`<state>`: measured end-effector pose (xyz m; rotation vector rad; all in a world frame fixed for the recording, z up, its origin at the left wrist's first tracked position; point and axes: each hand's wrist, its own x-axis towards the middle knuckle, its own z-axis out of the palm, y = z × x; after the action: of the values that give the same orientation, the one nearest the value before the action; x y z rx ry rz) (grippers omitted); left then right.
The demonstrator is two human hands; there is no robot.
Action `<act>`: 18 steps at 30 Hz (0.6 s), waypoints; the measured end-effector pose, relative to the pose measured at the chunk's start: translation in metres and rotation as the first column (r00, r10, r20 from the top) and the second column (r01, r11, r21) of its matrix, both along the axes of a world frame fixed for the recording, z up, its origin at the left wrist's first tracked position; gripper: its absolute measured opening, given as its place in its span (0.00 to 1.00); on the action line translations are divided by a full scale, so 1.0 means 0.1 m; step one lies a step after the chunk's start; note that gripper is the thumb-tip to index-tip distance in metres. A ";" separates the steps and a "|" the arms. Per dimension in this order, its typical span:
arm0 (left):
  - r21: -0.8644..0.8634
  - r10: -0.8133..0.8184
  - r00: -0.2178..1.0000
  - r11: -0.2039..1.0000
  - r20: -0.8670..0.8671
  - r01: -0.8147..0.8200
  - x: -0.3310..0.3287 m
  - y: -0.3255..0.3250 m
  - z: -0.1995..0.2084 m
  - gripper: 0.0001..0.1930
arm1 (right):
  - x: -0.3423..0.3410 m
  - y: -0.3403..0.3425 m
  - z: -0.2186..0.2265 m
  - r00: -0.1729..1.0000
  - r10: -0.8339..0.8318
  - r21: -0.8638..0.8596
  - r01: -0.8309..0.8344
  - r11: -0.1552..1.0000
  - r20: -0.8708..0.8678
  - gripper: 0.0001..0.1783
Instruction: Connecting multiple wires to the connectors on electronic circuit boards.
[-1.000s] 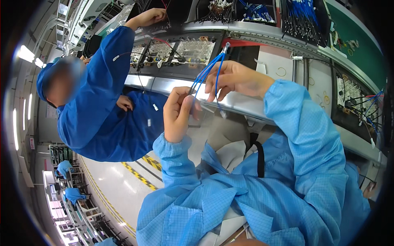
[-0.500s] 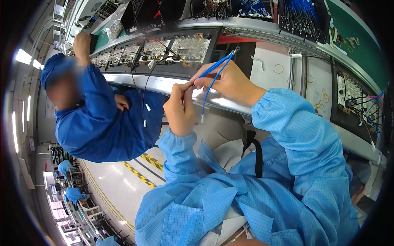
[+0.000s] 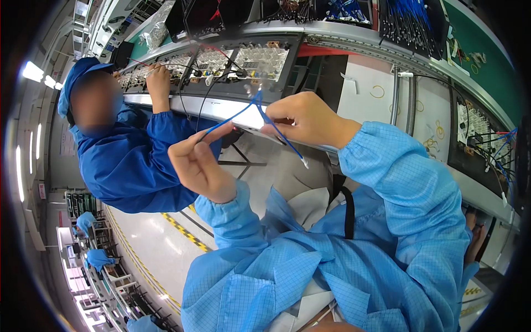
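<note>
A blue cable (image 3: 235, 115) stretches between my two hands, bent to a peak near its ring-like end by the rail. My left hand (image 3: 203, 169) pinches one strand of it between thumb and fingers. Closer to the rail, my right hand (image 3: 307, 120) is closed on another strand, whose white-tipped end (image 3: 305, 163) hangs free below the fingers. Behind the cable lies a dark fixture holding a clear-covered circuit board (image 3: 259, 61), apart from both hands.
A metal rail (image 3: 221, 110) edges the bench. At the back, black bins hold blue wires (image 3: 406, 25). White sheets with rubber-band-like loops (image 3: 377, 91) lie right of the fixture; another board fixture (image 3: 475, 130) sits farther right. A co-worker in dark blue (image 3: 133, 160) works close on my left.
My hands have moved apart, the left going left and down, spreading the blue cable's strands. The co-worker's raised arm has come down to the boards.
</note>
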<state>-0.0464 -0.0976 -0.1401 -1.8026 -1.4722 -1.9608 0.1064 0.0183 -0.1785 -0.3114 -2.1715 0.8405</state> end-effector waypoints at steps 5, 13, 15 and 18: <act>-0.193 0.007 0.998 0.981 0.055 0.004 0.00 -0.07 0.08 0.05 | 0.01 -0.02 -0.05 0.998 0.053 -0.029 -0.055 0.998 -0.043 0.15; -0.283 0.047 0.998 0.959 0.049 -0.031 -0.11 0.01 0.01 0.05 | -0.01 0.04 -0.01 0.926 0.170 -0.657 -0.361 0.662 -0.337 0.17; -0.240 0.081 0.996 0.968 0.037 -0.070 -0.18 0.04 0.03 0.05 | -0.01 0.08 0.02 0.935 0.191 -0.732 -0.354 0.583 -0.300 0.16; -0.248 0.084 0.996 0.966 0.015 -0.078 -0.23 0.04 0.04 0.05 | 0.02 0.11 0.03 0.919 0.252 -0.805 -0.389 0.447 -0.304 0.19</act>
<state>-0.0689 -0.0937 -0.1362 -1.7794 -1.8396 -1.8386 0.1080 0.0295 -0.1751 -0.2936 -1.5061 2.1073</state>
